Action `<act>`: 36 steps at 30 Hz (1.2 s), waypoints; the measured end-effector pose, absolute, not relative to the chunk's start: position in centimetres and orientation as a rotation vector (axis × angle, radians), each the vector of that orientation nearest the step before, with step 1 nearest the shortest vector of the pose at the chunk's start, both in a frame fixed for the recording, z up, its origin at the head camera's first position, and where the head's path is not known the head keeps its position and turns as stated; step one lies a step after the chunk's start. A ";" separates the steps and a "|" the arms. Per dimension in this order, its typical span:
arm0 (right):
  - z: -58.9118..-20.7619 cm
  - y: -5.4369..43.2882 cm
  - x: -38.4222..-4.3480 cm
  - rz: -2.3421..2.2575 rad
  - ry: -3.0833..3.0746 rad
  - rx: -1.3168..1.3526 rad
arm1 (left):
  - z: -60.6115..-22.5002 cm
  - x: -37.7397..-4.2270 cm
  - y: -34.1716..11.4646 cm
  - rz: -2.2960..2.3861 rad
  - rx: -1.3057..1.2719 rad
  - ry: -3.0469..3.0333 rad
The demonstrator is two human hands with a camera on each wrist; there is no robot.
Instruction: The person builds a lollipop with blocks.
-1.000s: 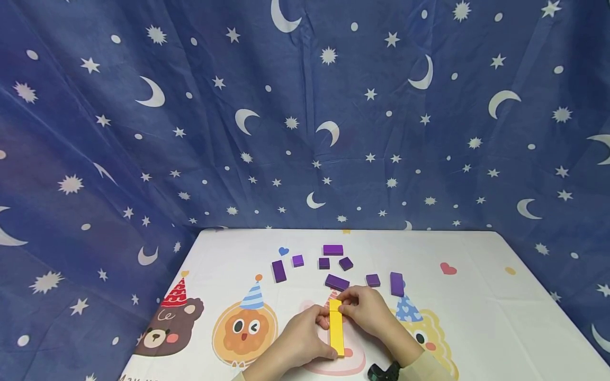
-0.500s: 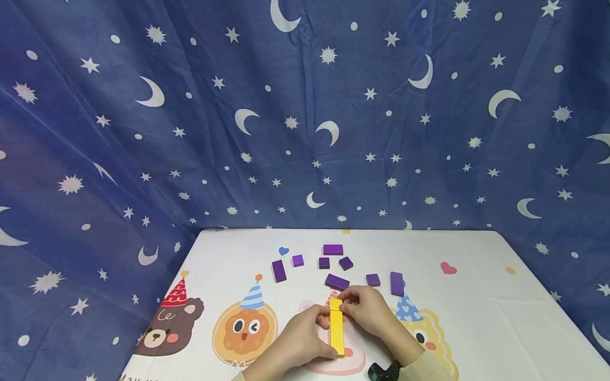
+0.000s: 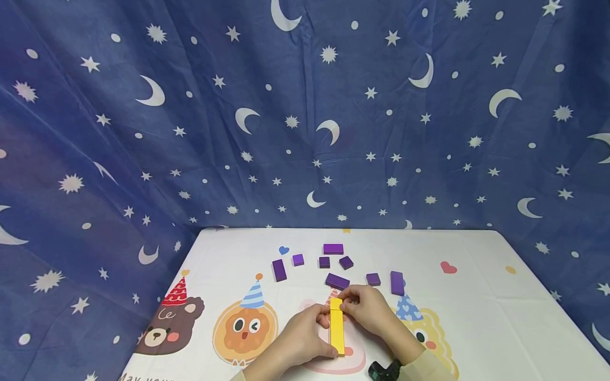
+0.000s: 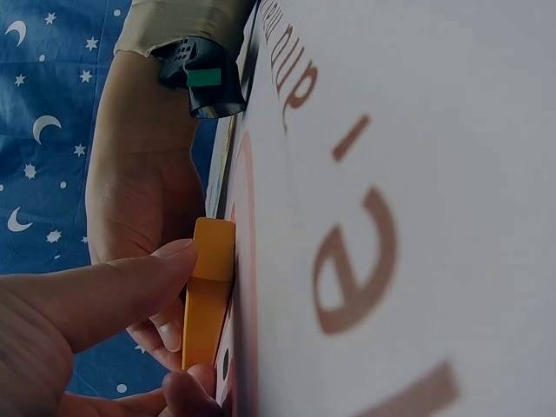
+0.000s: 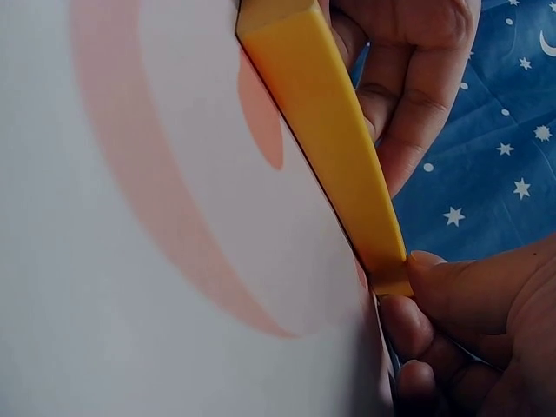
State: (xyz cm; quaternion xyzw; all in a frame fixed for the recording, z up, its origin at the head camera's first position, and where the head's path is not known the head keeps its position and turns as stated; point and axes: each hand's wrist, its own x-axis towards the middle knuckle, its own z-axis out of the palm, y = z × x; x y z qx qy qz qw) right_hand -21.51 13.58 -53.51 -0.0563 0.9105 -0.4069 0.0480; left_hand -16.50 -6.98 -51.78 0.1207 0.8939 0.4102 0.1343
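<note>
At the lower edge of the frame, a black plastic wrist device (image 3: pixel 383 371) sat at the cuff of the beige fabric sleeve (image 3: pixel 426 369) on the right arm, probably to view that hand's work. Low in the centre, the left hand (image 3: pixel 307 336) grasped a long, smooth, yellow rectangular bar (image 3: pixel 337 338), its thumb at the near end and its fingertips along the left side, a spread that seemed meant to keep the bar straight. The bar lay lengthwise on the white printed tablecloth (image 3: pixel 481 328) (whether it was wood or plastic, I could not tell).

Just beyond, the right hand (image 3: pixel 367 309) pinched a short yellow block (image 3: pixel 335 304) at the bar's far end, thumb and fingertip coming from the right; holding from opposite sides likely kept the two pieces in line.

Past the hands, in the lower middle, lay eight smooth purple blocks, four oblong and four short, scattered apart, presumably to leave room for both hands. The nearest oblong purple block (image 3: pixel 337 281) was near the right fingertips; the farthest oblong purple block (image 3: pixel 333 248) lay towards the table's back edge. Behind hung a blue fabric curtain (image 3: pixel 267 143) with white moons and stars, perhaps as a backdrop.
</note>
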 end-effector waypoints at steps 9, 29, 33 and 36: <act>-53.5 13.8 -21.5 -1.221 2.793 -0.175 | -51.7 -16.5 -6.8 1.144 0.344 2.611; -53.5 14.4 -21.6 -1.300 2.702 -0.260 | -51.6 -16.5 -6.9 1.154 0.338 2.604; -53.7 14.2 -21.7 -1.291 2.712 -0.246 | -51.6 -16.5 -6.9 1.156 0.324 2.594; -53.8 14.2 -21.7 -1.290 2.715 -0.236 | -51.6 -16.5 -6.9 1.153 0.321 2.593</act>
